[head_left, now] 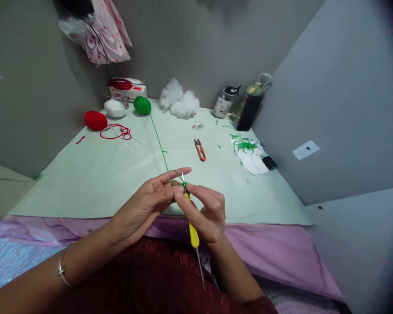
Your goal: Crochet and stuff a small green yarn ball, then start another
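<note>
My right hand grips a crochet hook by its yellow handle, its metal tip pointing away from me. A thin metal shaft sticks out of the handle's near end. In my left hand, thumb and fingers pinch a small piece of green crochet, mostly hidden by the fingers. The left index finger is stretched out, with green yarn running by it. That strand leads back across the table to a green yarn ball. The hook's tip is at the green stitches, where both hands nearly meet.
Orange thread snips lie beyond my hands. Red and white yarn balls sit back left, white stuffing at the back. Green scraps on paper, a pen holder, a bottle and a dark phone are at right.
</note>
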Demonstrator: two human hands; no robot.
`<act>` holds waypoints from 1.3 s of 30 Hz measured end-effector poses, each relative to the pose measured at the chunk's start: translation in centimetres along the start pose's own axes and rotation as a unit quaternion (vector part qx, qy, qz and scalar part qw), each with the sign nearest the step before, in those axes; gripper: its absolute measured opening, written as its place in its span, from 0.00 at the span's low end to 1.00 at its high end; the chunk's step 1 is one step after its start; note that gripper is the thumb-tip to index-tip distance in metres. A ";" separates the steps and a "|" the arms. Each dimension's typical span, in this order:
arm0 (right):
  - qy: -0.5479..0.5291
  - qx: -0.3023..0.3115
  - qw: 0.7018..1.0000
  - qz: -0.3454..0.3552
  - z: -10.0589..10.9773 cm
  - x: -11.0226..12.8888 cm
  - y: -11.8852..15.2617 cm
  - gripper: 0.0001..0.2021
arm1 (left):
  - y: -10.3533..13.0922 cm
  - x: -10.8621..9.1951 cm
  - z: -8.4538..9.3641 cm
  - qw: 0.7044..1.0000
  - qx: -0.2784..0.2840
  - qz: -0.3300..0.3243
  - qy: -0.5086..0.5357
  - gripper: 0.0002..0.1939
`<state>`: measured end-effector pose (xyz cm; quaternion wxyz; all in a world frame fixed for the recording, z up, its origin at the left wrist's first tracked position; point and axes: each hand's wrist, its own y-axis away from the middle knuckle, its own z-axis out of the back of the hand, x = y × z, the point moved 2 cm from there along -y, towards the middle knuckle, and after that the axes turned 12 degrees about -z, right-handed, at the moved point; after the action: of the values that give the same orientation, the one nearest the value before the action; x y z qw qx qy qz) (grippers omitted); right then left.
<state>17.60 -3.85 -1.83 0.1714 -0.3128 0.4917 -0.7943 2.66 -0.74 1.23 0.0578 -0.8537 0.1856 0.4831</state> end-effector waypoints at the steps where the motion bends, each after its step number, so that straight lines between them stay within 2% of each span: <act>1: -0.026 -0.002 1.000 -0.016 0.0 -0.1 -0.1 0.17 | -0.1 0.0 0.1 1.000 -0.001 0.022 0.019 0.27; 3: -0.117 0.015 0.989 -0.090 0.0 -0.4 -0.4 0.15 | -0.3 -0.2 0.5 0.999 -0.005 0.021 0.024 0.27; 4: -0.174 0.022 0.974 -0.143 0.1 -0.5 -0.7 0.13 | -0.4 -0.4 0.6 1.000 -0.006 0.003 0.015 0.26; 7: -0.332 0.013 0.895 -0.297 0.3 -0.9 -1.2 0.10 | -0.5 -0.6 0.8 0.998 0.002 -0.060 -0.025 0.23; 9: -0.402 0.008 0.844 -0.356 0.2 -1.0 -1.3 0.08 | -0.6 -0.6 0.7 0.995 0.010 -0.083 -0.047 0.22; 11: -0.431 0.014 0.816 -0.385 0.1 -1.1 -1.2 0.08 | -0.7 -0.6 0.7 0.993 0.014 -0.100 -0.069 0.21; 16: -0.429 0.010 0.817 -0.385 0.2 -1.1 -1.0 0.09 | -0.8 -1.1 1.3 0.977 0.018 -0.151 -0.149 0.17; 19: -0.446 0.030 0.810 -0.381 0.0 -0.9 -1.2 0.09 | -0.7 -1.0 1.2 0.975 0.050 -0.142 -0.162 0.19; 22: -0.393 0.030 0.853 -0.343 -0.4 -0.6 -1.5 0.08 | -0.7 -0.5 0.7 0.981 0.079 -0.110 -0.140 0.18; 26: -0.296 0.039 0.913 -0.276 -0.5 -0.2 -1.3 0.12 | -0.9 0.1 0.6 0.988 0.017 -0.117 -0.103 0.19; 29: -0.154 0.044 0.972 -0.169 -0.4 0.2 -0.7 0.16 | -0.9 0.2 0.5 0.991 -0.015 -0.121 -0.061 0.20; 31: -0.075 0.028 0.993 -0.083 -0.3 0.4 -0.4 0.20 | -0.8 0.2 0.4 0.996 -0.015 -0.090 -0.023 0.21; 32: -0.065 0.020 0.996 -0.062 -0.2 0.5 -0.4 0.20 | -0.8 0.2 0.4 0.998 -0.007 -0.058 -0.003 0.20; 33: -0.080 0.021 0.995 -0.064 -0.1 0.4 -0.5 0.20 | -0.8 0.1 0.3 1.000 0.002 -0.023 0.017 0.20; 35: -0.165 0.022 0.976 -0.139 0.1 0.0 -0.9 0.18 | -0.7 -0.1 0.4 0.999 0.011 0.026 0.042 0.18; 36: -0.223 0.019 0.955 -0.197 0.1 -0.3 -1.1 0.15 | -0.8 -0.2 0.4 0.998 0.007 0.033 0.045 0.17; 39: -0.387 0.017 0.858 -0.339 -0.1 -0.8 -1.5 0.11 | -1.0 -0.3 0.6 1.000 -0.009 -0.001 0.016 0.16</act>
<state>18.16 -2.66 -0.81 0.0734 -0.7391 0.2363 -0.6265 2.43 0.42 1.13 0.0473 -0.8621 0.1812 0.4709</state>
